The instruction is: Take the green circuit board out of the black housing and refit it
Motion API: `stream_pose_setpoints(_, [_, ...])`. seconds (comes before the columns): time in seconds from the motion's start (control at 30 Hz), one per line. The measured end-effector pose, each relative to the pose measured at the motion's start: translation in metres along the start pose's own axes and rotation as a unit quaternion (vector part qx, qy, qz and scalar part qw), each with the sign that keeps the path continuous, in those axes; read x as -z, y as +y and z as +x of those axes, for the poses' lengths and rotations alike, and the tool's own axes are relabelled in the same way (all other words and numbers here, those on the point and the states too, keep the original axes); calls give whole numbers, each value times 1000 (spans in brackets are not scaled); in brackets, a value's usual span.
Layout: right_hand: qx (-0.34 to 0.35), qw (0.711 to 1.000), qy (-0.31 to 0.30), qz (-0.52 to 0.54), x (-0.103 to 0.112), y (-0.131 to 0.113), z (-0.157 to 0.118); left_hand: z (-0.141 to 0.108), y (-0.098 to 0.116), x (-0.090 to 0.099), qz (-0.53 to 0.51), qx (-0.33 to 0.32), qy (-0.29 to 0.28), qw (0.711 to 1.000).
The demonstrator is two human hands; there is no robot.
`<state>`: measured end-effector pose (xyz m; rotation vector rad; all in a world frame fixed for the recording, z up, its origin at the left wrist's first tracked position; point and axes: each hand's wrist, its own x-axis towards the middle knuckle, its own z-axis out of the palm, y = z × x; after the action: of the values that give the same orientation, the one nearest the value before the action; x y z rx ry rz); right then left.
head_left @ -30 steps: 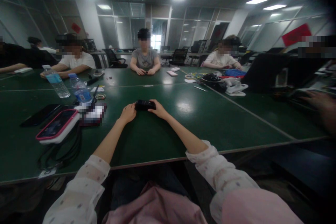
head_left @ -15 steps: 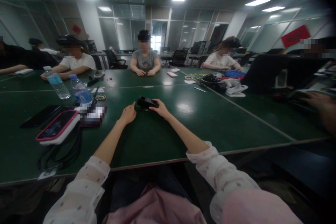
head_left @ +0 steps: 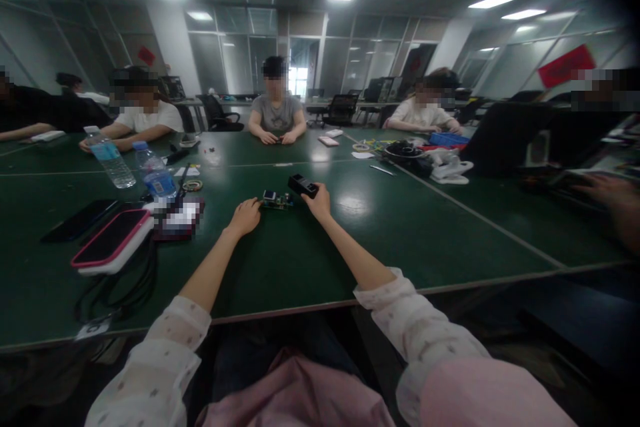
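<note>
A small green circuit board point(head_left: 283, 203) with a little screen on its left part is in front of me, low at the table surface. My left hand point(head_left: 245, 217) has its fingers closed at the board's left end; the fingertips are partly hidden. A black plastic case point(head_left: 301, 184) is tilted just above and to the right of the board, apart from it. My right hand point(head_left: 320, 201) grips the case by its right end, with the thumb on the near side.
Two water bottles point(head_left: 159, 177), a pink-rimmed phone point(head_left: 113, 237), a dark phone point(head_left: 80, 220) and black cables point(head_left: 133, 287) lie to the left on the green table point(head_left: 300, 273). A pen point(head_left: 383, 170) and clutter are beyond right. Several people sit around.
My right hand has lifted the black case up and to the right, off the circuit board, which now shows uncovered. My left hand's extended index finger has drawn in at the board's left end.
</note>
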<state>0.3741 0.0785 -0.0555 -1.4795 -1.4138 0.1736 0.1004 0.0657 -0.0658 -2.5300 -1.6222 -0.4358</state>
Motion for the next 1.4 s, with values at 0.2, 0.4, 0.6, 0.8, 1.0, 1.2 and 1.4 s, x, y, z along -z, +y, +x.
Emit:
stream_pose_setpoints(0.2, [-24, 995, -37, -89, 1, -2, -5, 0, 1, 1, -4, 1, -3, 1000])
stream_pose_setpoints(0.4, [-23, 995, -12, -95, 0, -7, -8, 1, 0, 1, -4, 3, -10, 1000])
stream_pose_setpoints(0.6, [39, 997, 5, -65, 6, -21, -14, 0, 1, 3, -12, 6, -12, 1000])
stream_pose_setpoints(0.8, [211, 972, -75, -70, 7, -50, -28, -1, 3, 4, -14, 5, -12, 1000])
stream_pose_setpoints(1.0, [261, 941, -188, -105, 0, -49, -33, -1, 3, 2, -13, 6, -5, 1000])
stream_pose_setpoints(1.2, [248, 944, -201, -88, 1, -47, -31, 0, 1, 2, -18, 11, -4, 1000])
stream_pose_setpoints(1.4, [238, 955, -164, -63, 3, -50, -31, -1, 2, 4, -19, 9, -7, 1000])
